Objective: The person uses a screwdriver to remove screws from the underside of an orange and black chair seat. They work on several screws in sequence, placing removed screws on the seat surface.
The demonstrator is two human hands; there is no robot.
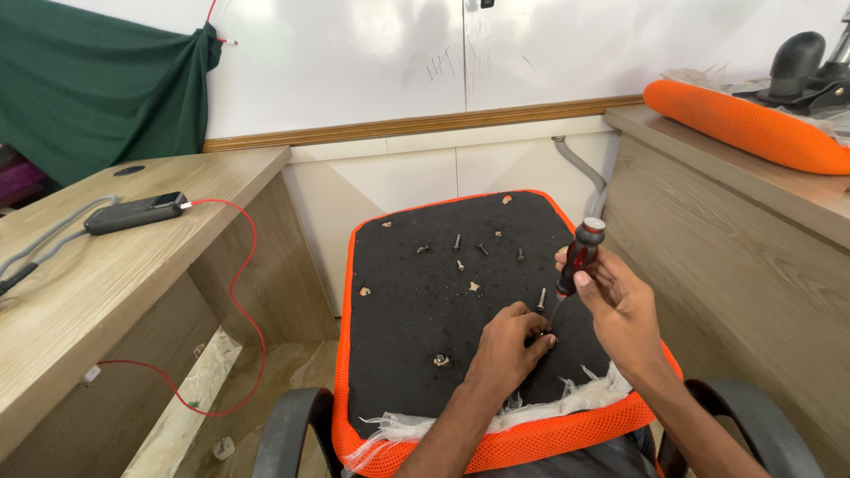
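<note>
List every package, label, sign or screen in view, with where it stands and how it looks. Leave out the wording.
Whiteboard: on the back wall, wide white panels with faint marker traces.
Dark device: flat on the left desk, slim black slab with a glossy end that may be a screen, red cable plugged in.
No packages, labels or signs are visible.

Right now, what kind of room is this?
Probably an office or classroom used as a workshop: a whiteboard on the wall, wooden desks around, and an upturned orange chair seat with loose screws, where the right hand holds a screwdriver.
</note>
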